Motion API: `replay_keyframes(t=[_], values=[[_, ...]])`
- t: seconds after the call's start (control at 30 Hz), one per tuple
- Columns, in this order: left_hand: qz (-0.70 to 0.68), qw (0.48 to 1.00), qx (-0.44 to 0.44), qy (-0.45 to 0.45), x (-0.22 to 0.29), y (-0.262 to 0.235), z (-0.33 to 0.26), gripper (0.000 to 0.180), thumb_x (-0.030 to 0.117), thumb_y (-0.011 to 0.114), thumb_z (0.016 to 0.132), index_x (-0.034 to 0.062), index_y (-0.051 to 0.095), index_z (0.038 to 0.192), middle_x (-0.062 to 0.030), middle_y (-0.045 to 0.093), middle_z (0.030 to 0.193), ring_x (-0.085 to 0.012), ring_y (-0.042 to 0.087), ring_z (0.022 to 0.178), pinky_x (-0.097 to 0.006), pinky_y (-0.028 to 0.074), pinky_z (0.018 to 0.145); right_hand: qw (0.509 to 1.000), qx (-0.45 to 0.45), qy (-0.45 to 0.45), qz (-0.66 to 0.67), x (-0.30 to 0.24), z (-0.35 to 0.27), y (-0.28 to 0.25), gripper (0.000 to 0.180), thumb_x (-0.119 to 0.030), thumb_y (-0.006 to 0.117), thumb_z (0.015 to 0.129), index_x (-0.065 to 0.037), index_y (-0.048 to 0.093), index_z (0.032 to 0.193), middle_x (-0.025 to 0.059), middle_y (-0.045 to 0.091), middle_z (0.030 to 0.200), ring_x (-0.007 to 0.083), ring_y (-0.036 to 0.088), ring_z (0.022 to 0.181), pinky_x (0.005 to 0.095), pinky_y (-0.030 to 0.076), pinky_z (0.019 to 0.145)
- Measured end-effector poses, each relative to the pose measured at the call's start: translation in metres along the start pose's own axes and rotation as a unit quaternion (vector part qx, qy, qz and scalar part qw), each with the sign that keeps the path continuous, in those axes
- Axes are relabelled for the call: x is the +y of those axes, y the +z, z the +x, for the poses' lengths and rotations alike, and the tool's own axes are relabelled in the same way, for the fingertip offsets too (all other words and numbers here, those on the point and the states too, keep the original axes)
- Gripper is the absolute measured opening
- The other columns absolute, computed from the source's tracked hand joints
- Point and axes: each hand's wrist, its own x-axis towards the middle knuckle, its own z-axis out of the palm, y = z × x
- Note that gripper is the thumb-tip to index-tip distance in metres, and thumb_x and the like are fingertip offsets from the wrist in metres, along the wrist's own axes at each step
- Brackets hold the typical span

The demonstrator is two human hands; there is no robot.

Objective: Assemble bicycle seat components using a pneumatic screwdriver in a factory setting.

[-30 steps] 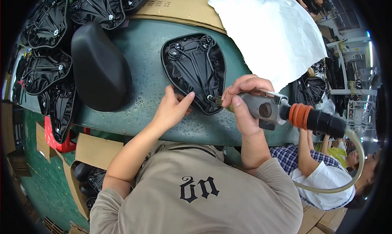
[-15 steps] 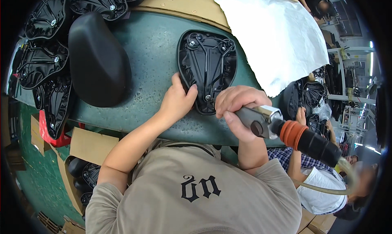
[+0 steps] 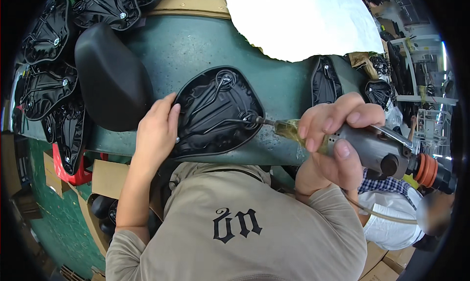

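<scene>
A black bicycle saddle (image 3: 205, 126) lies underside up on the green table, showing its rails and coil springs. My left hand (image 3: 159, 126) grips its narrow end, with the thumb over the rim. In my right hand (image 3: 338, 129) is a grey power screwdriver (image 3: 369, 146) with an orange-ringed rear end and a hose. Its bit meets the saddle at the spring bolt on the right of the wide end. Whether the bit is turning cannot be seen. Close beyond my left hand rests another black saddle (image 3: 112, 82), smooth cover up.
Several upturned saddles (image 3: 51, 82) crowd the table's left end. White sheeting (image 3: 303, 21) and cardboard (image 3: 193, 5) lie along the far side. More saddles (image 3: 324, 82) are at the right, near a person in a white top (image 3: 391, 222). A red stool (image 3: 73, 166) stands below left.
The saddle has turned, its narrow end swinging toward the lower left. My left hand has shifted left with it. The screwdriver has moved right, its bit now at a wide-end bolt instead of the narrow end.
</scene>
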Motion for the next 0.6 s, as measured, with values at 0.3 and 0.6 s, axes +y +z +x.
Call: replay_keyframes(t=[0.3, 0.6], values=[[0.085, 0.985, 0.053, 0.142, 0.024, 0.046, -0.006, 0.05, 0.023, 0.086, 0.077, -0.0001, 0.057, 0.11, -0.021, 0.059, 0.139, -0.0457, 0.045, 0.142, -0.058, 0.033, 0.117, 0.999, 0.014, 0.034, -0.012, 0.004, -0.011, 0.008, 0.035, -0.008, 0.065, 0.091, -0.003, 0.046, 0.12, 0.016, 0.052, 0.103, 0.0232, 0.061, 0.067, 0.0439, 0.052, 0.07], [0.101, 0.981, 0.074, 0.15, 0.024, 0.046, -0.004, 0.035, 0.011, 0.08, 0.079, 0.0012, 0.054, 0.1, -0.0225, 0.061, 0.134, -0.0454, 0.045, 0.142, -0.058, 0.034, 0.117, 0.996, 0.032, 0.076, -0.017, 0.041, -0.032, 0.026, 0.034, 0.009, 0.065, 0.084, -0.003, 0.054, 0.115, 0.0177, 0.062, 0.101, 0.0199, 0.065, 0.074, 0.0343, 0.058, 0.07]])
